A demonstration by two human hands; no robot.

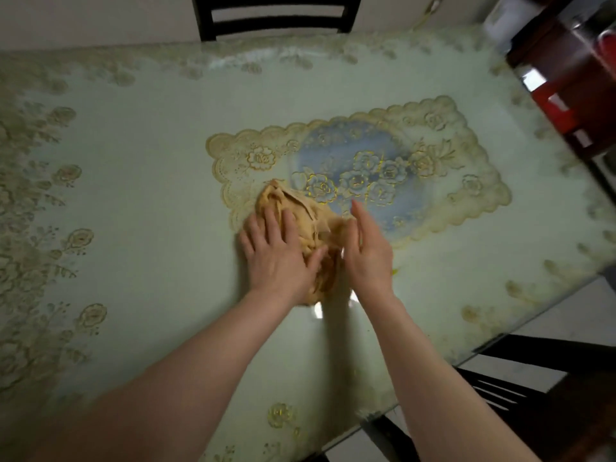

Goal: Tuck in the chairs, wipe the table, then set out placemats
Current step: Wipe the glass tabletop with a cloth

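A crumpled tan cloth (310, 225) lies on the table (150, 181), which has a pale green floral cover under glass. My left hand (278, 258) presses flat on the cloth's left side, fingers spread. On the cloth's right side my right hand (365, 251) rests edge-on against it, fingers straight. A lace-edged placemat (400, 161) with a blue floral middle lies just beyond, and the cloth overlaps its near left corner. One dark chair (276, 18) stands at the far side, its back against the table edge. Another dark chair (533, 391) stands at the near right corner.
A dark red-brown cabinet (573, 78) with shiny items on it stands past the table's right end. The table's glass edge (500, 338) runs diagonally at the lower right, with pale floor below it.
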